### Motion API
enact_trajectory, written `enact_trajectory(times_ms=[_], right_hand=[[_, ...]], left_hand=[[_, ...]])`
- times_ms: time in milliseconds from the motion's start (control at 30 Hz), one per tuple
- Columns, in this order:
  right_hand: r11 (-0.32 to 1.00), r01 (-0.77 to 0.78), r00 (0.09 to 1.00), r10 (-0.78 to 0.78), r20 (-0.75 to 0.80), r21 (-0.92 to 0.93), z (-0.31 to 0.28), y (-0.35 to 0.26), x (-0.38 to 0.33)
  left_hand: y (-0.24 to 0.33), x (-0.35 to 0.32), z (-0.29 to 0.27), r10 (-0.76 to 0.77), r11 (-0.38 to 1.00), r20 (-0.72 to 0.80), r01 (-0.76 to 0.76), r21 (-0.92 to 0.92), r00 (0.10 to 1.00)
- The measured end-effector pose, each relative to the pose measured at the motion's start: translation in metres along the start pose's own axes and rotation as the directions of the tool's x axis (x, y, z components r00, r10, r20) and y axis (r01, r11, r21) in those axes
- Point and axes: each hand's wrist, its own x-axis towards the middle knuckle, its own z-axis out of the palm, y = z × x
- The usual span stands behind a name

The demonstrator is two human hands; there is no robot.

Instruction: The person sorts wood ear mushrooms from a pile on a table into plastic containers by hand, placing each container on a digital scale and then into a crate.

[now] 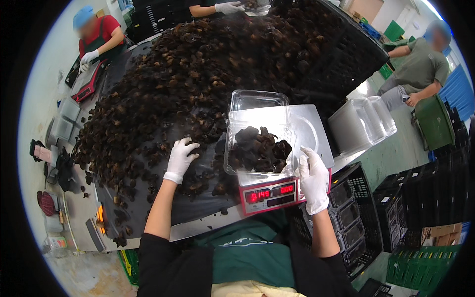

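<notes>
White-gloved left hand (181, 157) and right hand (313, 179) half-spread; bumping the right edge of the red-and-silver scale (309, 136) could jolt the clear plastic clamshell (260, 173).

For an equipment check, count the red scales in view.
2. The near red scale stands by the right hand; the far red scale stands at upper left, before a co-worker. More could be hidden.

pale wall (48, 79), left | greenish floor (388, 156), right | bright light strip (432, 9), upper right
</notes>
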Motion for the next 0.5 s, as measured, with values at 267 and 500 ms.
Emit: enact_trajectory(times_ms=[267,500], right_hand=[[0.998,0.013,1.000,-0.013,0.002,0.055,0.005,0.006,-0.004],[0.997,0.019,1.000,-0.018,-0.004,0.078,0.009,0.023,-0.007]], left_hand=[[-0.009,0.002,-0.011,-0.330,0.689,-0.023,0.224,-0.689,0.944],[0.145,0.043,-0.074,-0.028,0.711,-0.133,-0.074,-0.699,0.991]])
